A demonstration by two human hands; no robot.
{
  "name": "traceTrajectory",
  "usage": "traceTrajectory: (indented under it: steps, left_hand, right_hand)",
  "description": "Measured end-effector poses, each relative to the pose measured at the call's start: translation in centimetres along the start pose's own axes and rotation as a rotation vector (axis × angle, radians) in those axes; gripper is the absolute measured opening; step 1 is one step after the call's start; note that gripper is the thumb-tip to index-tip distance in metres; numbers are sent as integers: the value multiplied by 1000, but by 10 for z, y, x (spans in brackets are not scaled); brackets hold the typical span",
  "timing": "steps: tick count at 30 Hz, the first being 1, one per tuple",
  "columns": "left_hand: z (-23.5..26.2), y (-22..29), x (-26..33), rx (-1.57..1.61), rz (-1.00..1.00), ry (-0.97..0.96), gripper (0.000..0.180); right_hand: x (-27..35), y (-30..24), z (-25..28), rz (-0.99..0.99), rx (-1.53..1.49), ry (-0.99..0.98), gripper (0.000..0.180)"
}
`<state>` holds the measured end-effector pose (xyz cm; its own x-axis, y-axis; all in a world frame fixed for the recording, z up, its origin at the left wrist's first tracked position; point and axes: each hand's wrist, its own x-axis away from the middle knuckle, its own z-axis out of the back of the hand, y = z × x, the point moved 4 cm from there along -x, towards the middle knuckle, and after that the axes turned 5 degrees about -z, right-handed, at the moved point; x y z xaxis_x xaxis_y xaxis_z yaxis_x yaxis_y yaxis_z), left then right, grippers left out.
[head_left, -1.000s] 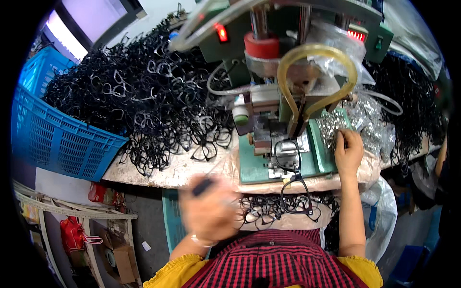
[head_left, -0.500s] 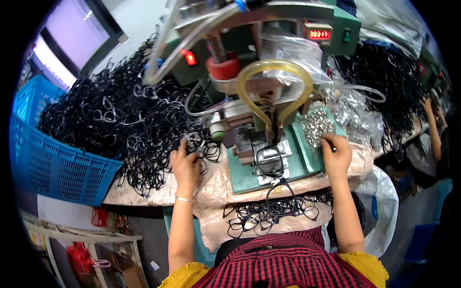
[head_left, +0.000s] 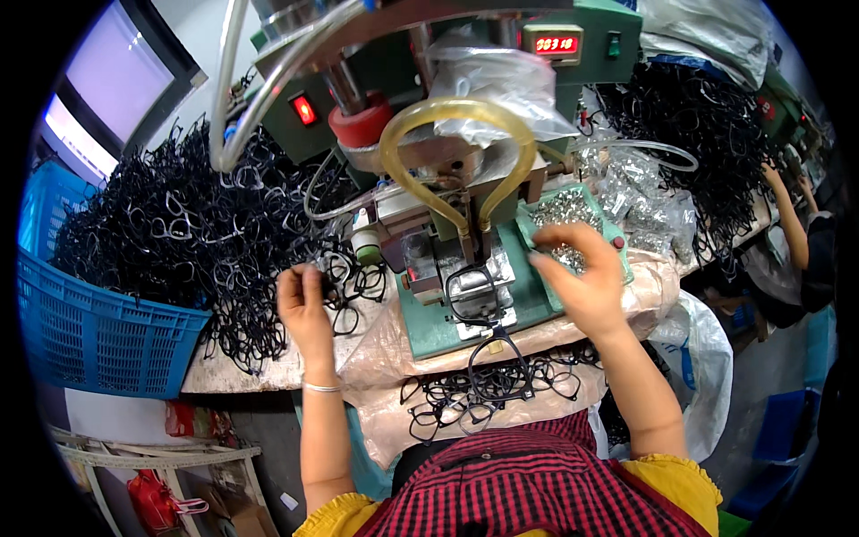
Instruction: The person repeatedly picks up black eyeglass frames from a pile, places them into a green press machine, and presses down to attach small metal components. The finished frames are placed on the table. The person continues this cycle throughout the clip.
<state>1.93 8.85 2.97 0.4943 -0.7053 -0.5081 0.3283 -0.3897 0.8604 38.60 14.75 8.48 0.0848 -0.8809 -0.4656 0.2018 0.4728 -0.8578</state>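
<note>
My left hand [head_left: 304,309] is at the near edge of a heap of black eyeglass frames [head_left: 192,224]. Its fingers are curled together; what they grip, if anything, is hidden. Over a green tray of small shiny metal parts [head_left: 573,208] is my right hand [head_left: 586,282], thumb and forefinger curved into a pinch. Anything between those fingertips is too small to name. A dark eyeglass frame [head_left: 501,394] sits at the green bench machine [head_left: 429,345], one rim on the metal fixture under the head, the other hanging towards me. Neither hand touches it.
Several eyeglass frames [head_left: 438,416] lie on the beige sheet [head_left: 380,430] before me. A blue basket [head_left: 107,327] stands at the left. A yellowish hose [head_left: 456,106] loops above the fixture. At the right are clear bags [head_left: 640,201], more frames and another person's arm [head_left: 787,215].
My right hand has moved left over the parts tray, its fingers now pointing towards the fixture. My left hand stays by the heap. The whole view has shifted and the red counter display changed.
</note>
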Motion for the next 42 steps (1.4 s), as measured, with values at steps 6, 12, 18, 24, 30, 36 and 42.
traceTrajectory:
  steps: [6, 12, 18, 24, 30, 36, 42]
  left_hand:
    - [-16, -15, 52, 210, 225, 99, 15]
    - [-48, 98, 34, 425, -220, 67, 10]
    - [-73, 142, -8, 131, -534, -151, 10]
    - [-82, 149, 35, -84, -781, -396, 12]
    - [-69, 179, 28, 81, -671, -294, 17]
    - [-84, 153, -3, 65, -526, -195, 15]
    - [-87, 155, -3, 92, -494, -180, 13]
  right_hand:
    - [-9, 4, -51, -106, -211, 69, 35]
    - [-3, 6, -51, -230, -380, -12, 44]
    - [0, -15, -62, -314, -545, -62, 52]
    - [5, -21, -35, -190, -184, -161, 48]
    - [-6, 87, 21, -154, 1020, 51, 24]
    - [6, 101, 25, 48, 799, 213, 12]
    - [15, 82, 29, 48, 1008, 143, 12]
